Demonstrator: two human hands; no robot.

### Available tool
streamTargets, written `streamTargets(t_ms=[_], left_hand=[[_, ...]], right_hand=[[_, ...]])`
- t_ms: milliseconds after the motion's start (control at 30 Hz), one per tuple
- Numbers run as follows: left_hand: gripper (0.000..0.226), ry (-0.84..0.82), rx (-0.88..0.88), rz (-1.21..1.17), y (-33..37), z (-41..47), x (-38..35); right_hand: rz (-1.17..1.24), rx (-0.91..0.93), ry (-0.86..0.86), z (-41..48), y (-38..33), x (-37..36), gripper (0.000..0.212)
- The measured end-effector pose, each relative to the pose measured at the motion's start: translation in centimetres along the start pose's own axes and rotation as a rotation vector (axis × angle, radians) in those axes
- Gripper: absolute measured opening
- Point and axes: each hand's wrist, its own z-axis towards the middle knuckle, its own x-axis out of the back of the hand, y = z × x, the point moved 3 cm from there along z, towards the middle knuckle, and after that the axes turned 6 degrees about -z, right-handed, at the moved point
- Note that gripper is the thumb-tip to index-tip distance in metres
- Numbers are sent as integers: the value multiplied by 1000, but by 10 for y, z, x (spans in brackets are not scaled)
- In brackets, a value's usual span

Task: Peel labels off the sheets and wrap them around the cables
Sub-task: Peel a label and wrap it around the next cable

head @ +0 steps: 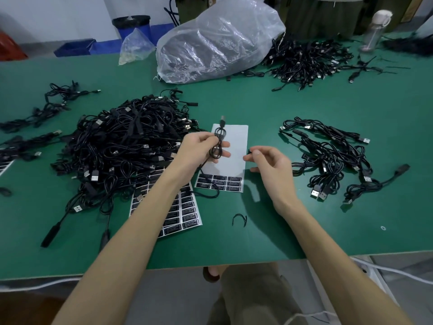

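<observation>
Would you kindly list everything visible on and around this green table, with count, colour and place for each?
table: one, green, fills the view
big bag: one, clear, far centre
large cable pile: one, black, left of centre
small cable pile: one, black, right of centre
far cable pile: one, black, beside the big bag
held cable: one, black, coiled, above the emptier sheet
emptier label sheet: one, white, few black labels, centre
fuller label sheet: one, black labels, beside the large cable pile
bottle: one, clear, far right
tie: one, black, near edge
left hand: one, grips the held cable
right hand: one, pinches a small black piece
</observation>
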Motion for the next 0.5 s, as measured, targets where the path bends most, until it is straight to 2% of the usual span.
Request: streamTargets(t_ms=[100,200,333,500], left_hand=[[19,-166,-14,-14,1,-13,-6],[21,-220,-46,71,1,-19,-14],[23,-143,-56,148,-3,-17,-21],[18,-142,-53,123,-12,-17,-11]], right_hand=[[0,-6,-112,4,-3,-8,16],[33,-24,-218,6,-7,-22,23],[100,-27,-135,18,-11,-21,12],[282,-101,6,32,-6,3,10]])
